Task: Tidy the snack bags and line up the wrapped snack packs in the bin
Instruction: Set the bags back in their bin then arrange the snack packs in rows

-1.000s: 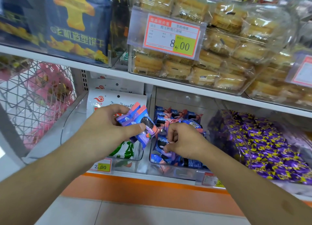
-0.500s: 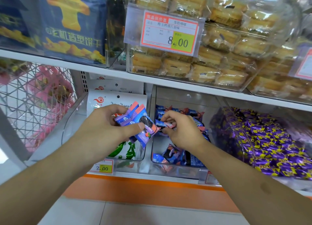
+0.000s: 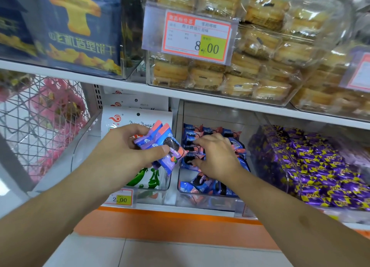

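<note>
Clamped between thumb and fingers, the left hand (image 3: 128, 152) holds a small fan of wrapped snack packs (image 3: 160, 144), purple-blue with a dark cookie printed on the front, raised just in front of the divider between 2 clear bins. Over to the right hand (image 3: 216, 156), reaching down into the clear bin (image 3: 208, 201) of matching blue packs (image 3: 202, 184), fingers curled into the pile near the back wall; whether it has actually pinched a pack cannot be told from this angle. Progress looks partial: along the bin's back edge a few packs stand in something like a row, but toward the front wall they lie jumbled and flat, so the lining-up seems well short of done, and the handful in the left hand has not yet gone back in. In the neighbouring bin on the left, white snack bags (image 3: 138, 116) stand upright behind the raised packs, looking fairly orderly already. Purple wrapped sweets (image 3: 312, 162) fill the bin to the right, untouched, and a price tag (image 3: 120, 199) reading 2.00 sits on the shelf's front edge.
</note>
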